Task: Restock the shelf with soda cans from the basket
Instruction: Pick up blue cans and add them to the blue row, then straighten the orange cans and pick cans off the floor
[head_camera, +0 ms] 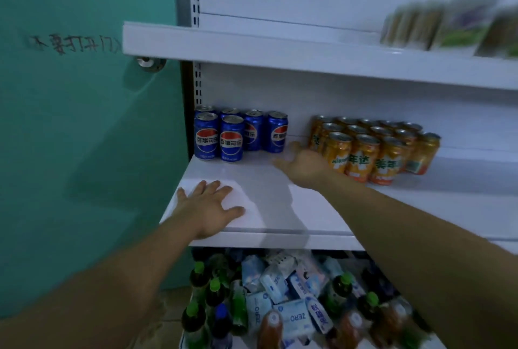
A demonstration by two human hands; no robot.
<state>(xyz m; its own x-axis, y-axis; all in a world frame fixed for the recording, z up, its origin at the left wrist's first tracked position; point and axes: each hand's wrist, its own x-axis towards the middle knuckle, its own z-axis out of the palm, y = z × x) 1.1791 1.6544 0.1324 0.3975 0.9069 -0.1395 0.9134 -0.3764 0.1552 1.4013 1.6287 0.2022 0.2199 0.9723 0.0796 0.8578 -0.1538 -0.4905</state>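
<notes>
Six blue cans [231,138] are counted on the shelf [252,180]. At least twelve orange cans [363,156] are made out. Five green-capped bottles [215,287] are seen below.

White shelf [280,208]; blue cans [232,138] bearing red, white and blue round emblems; orange cans [364,156] with green and white lettering; teal door [84,124] with dark handwriting; green-capped dark bottles [199,278] below, pale blue packets [291,318]

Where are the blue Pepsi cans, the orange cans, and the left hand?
blue Pepsi cans [231,138]: head view, label of front-right can
orange cans [361,156]: head view, label of front-middle can
left hand [208,205]: head view, back of hand
</notes>
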